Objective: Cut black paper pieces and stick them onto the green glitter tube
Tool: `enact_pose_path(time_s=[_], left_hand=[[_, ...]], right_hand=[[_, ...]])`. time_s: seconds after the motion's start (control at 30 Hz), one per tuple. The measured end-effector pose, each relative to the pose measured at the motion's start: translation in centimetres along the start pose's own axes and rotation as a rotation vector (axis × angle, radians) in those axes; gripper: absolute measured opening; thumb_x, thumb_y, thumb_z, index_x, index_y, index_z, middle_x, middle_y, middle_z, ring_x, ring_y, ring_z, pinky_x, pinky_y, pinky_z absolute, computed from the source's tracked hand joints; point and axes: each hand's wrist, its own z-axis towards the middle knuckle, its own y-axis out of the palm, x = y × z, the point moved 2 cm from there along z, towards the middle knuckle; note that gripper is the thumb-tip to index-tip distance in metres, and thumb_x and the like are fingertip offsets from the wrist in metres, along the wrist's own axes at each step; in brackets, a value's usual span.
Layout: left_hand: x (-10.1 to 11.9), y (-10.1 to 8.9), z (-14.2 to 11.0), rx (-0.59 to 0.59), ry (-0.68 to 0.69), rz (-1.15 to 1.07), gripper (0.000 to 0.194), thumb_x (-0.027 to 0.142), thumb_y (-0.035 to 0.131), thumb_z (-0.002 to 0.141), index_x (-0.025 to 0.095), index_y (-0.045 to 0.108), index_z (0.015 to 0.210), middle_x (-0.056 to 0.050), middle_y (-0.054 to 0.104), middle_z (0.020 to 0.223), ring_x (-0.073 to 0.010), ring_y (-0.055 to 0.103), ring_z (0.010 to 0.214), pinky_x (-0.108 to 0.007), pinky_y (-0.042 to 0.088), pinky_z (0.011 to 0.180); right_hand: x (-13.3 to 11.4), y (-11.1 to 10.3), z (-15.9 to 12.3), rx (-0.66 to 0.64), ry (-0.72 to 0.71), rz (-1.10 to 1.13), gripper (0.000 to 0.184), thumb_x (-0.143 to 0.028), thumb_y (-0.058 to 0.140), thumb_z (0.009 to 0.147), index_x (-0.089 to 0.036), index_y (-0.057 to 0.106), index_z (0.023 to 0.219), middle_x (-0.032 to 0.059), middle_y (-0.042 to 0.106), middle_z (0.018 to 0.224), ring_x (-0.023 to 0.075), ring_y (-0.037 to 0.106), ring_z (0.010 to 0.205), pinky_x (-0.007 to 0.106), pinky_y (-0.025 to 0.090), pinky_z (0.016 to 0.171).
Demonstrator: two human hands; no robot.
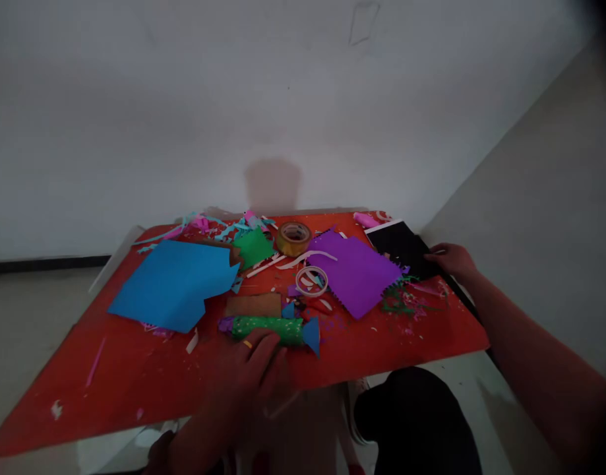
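My left hand (256,361) is closed over a green paper-wrapped tube (270,324) near the front edge of the red table (382,353). This tube has a purple end (226,324) and a blue paper fin (311,334). At the right edge, my right hand (451,259) pinches the corner of a black paper sheet (400,244), which has a white strip along its far edge. Next to that sheet lies purple paper (357,272) with zigzag edges. Just behind the tube is a brown cardboard piece (253,305).
Blue paper (171,284) covers the table's left part, with green paper (253,247) beside it. A tape roll (293,238) and a thin white ring (312,281) sit mid-table. Shredded scraps (411,300) are scattered around. A wall (184,132) stands behind.
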Motion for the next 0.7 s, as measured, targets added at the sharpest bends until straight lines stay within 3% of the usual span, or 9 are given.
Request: enact_pose_path(time_s=[0.07, 0.17, 0.3, 0.4, 0.47, 0.53, 0.6, 0.7], left_hand=[[0.0, 0.1, 0.1, -0.001, 0.029, -0.013, 0.016, 0.024, 0.062, 0.103, 0.025, 0.067, 0.118, -0.008, 0.080, 0.108, -0.0219, 0.077, 0.086, -0.033, 0.060, 0.075], [0.1, 0.2, 0.1, 0.018, 0.052, -0.005, 0.014, 0.025, 0.060, 0.105, 0.024, 0.067, 0.118, -0.007, 0.079, 0.107, -0.0197, 0.076, 0.081, -0.030, 0.058, 0.071], [0.6, 0.2, 0.3, 0.014, 0.070, 0.026, 0.015, 0.030, 0.055, 0.108, 0.024, 0.067, 0.113, -0.006, 0.079, 0.105, -0.0189, 0.075, 0.076, -0.030, 0.056, 0.066], [0.8, -0.2, 0.4, 0.010, 0.054, 0.034, 0.015, 0.031, 0.055, 0.107, 0.024, 0.069, 0.111, -0.006, 0.079, 0.103, -0.0202, 0.075, 0.076, -0.032, 0.056, 0.064], [0.7, -0.5, 0.4, 0.001, -0.022, -0.005, 0.015, 0.031, 0.058, 0.106, 0.024, 0.070, 0.110, -0.007, 0.079, 0.105, -0.0222, 0.077, 0.081, -0.033, 0.057, 0.069], [0.4, -0.8, 0.6, -0.033, -0.159, -0.118, 0.015, 0.034, 0.060, 0.105, 0.024, 0.070, 0.109, -0.007, 0.079, 0.106, -0.0240, 0.077, 0.089, -0.036, 0.060, 0.076], [-0.2, -0.9, 1.0, -0.045, -0.352, -0.300, 0.018, 0.039, 0.065, 0.102, 0.025, 0.070, 0.111, -0.007, 0.078, 0.110, -0.0260, 0.076, 0.097, -0.041, 0.061, 0.085], [-1.0, -0.7, 2.0, 0.096, -0.633, -0.679, 0.049, 0.048, 0.083, 0.086, 0.024, 0.064, 0.124, -0.011, 0.075, 0.125, -0.0307, 0.074, 0.112, -0.048, 0.061, 0.094]], right_hand=[[-0.5, -0.8, -0.3, -0.038, 0.105, -0.040, 0.025, -0.035, 0.073, 0.102, -0.018, 0.074, 0.120, 0.0123, 0.076, 0.118, 0.0250, 0.072, 0.101, 0.039, 0.059, 0.086], [-2.3, -2.4, -1.3, 0.016, 0.139, -0.067, 0.015, -0.030, 0.072, 0.097, -0.019, 0.076, 0.106, 0.0167, 0.080, 0.101, 0.0264, 0.068, 0.085, 0.038, 0.045, 0.075], [-5.2, -4.9, -3.3, 0.142, 0.071, -0.050, 0.021, -0.034, 0.062, 0.100, -0.021, 0.073, 0.113, 0.0187, 0.080, 0.110, 0.0270, 0.068, 0.092, 0.038, 0.043, 0.080], [-7.6, -7.0, -5.3, 0.245, -0.040, -0.031, 0.025, -0.036, 0.056, 0.104, -0.022, 0.071, 0.117, 0.0194, 0.078, 0.121, 0.0276, 0.069, 0.110, 0.038, 0.045, 0.096], [-9.9, -8.1, -7.0, 0.332, -0.199, -0.013, 0.025, -0.038, 0.054, 0.105, -0.024, 0.072, 0.114, 0.0194, 0.078, 0.125, 0.0282, 0.067, 0.121, 0.039, 0.044, 0.105], [-13.1, -8.4, -9.1, 0.356, -0.356, 0.059, 0.022, -0.041, 0.056, 0.103, -0.026, 0.071, 0.107, 0.0167, 0.080, 0.117, 0.0285, 0.070, 0.112, 0.040, 0.047, 0.103], [-17.1, -7.6, -11.5, 0.365, -0.368, 0.231, 0.023, -0.044, 0.058, 0.102, -0.025, 0.071, 0.104, 0.0131, 0.080, 0.102, 0.0269, 0.072, 0.094, 0.039, 0.052, 0.091], [-23.7, -4.2, -15.2, 0.145, -0.301, 0.550, 0.024, -0.049, 0.060, 0.100, -0.026, 0.065, 0.095, 0.0047, 0.072, 0.085, 0.0225, 0.066, 0.075, 0.034, 0.051, 0.070]])
